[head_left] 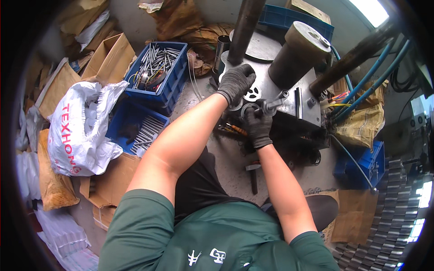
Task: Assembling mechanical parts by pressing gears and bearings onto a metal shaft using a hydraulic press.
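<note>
At a metal tabletop (308, 115), a gloved right hand (258, 126) grips a grey metal part (271, 105). The left hand (238, 83) curls beside a white spoked disc (252, 94), its hold unclear.

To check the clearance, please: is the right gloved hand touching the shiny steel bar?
Apart. The head view shows metal plate between the right hand and the steel bar.

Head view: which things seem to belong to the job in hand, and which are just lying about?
Seemingly in the job:
- grey metal part, at the gloved right hand
- pale spoked disc, beside the gloved left hand

Apparently lying about:
- white sack
- blue crate of metal rods
- open cardboard box
</note>
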{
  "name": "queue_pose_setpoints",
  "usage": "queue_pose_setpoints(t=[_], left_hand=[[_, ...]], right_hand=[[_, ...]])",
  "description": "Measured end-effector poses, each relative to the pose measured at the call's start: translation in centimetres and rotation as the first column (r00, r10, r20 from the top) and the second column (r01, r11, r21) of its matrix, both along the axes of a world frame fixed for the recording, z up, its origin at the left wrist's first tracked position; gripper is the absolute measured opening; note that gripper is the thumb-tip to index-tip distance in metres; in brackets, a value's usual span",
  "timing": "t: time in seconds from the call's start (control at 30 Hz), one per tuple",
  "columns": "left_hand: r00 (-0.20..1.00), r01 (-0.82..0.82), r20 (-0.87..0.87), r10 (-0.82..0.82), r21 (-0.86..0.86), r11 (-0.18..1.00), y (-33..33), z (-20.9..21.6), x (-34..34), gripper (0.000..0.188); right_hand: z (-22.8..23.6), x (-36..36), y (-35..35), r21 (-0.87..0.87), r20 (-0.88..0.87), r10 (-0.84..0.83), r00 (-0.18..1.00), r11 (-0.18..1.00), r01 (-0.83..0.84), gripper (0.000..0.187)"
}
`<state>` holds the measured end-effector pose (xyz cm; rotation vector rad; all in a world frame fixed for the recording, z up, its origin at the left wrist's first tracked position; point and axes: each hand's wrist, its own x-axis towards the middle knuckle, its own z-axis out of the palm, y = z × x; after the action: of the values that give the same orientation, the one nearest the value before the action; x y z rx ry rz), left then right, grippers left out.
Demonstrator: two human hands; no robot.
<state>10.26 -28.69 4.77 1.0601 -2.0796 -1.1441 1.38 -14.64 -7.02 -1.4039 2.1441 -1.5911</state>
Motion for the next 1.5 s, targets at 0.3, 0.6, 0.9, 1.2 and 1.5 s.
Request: queue_pose_setpoints(t=[0.3, 0.6, 0.9, 1.2, 1.5], left_hand=[[0.992, -0.003, 0.117, 0.041, -0.309, 0.951, 0.5, -1.2, -1.7, 0.029], [0.976, -0.036, 0.191, 0.102, -0.321, 0.947, 0.0, -1.5, -1.7, 0.03], [0.851, 0.281, -0.423, -0.312, -0.136, 0.95, 11.6, 2.7, -2.4, 0.019], [0.661, 0.631, -0.464, -0.59, -0.082, 0.772, 22.3, 0.7, -4.4, 0.029], [0.717, 0.689, -0.384, -0.582, 0.26, 0.677, 22.8, -1.6, -6.8, 0.031]], right_hand=[[-1.9, 2.1, 1.2, -0.349, 0.291, 0.1, 0.952, 0.937, 0.008, 0.021], [1.1, 3.5, 16.2, -0.241, 0.312, 0.263, 0.913, 0.952, -0.191, 0.028], [13.4, -10.4, 24.1, -0.398, 0.501, 0.255, 0.827, 0.916, -0.042, 0.034], [11.7, -9.1, 25.3, -0.385, 0.674, 0.126, 0.728, 0.901, 0.201, 0.05], [8.8, -8.9, 24.7, -0.233, 0.51, -0.006, 0.86, 0.962, 0.144, 0.04]])
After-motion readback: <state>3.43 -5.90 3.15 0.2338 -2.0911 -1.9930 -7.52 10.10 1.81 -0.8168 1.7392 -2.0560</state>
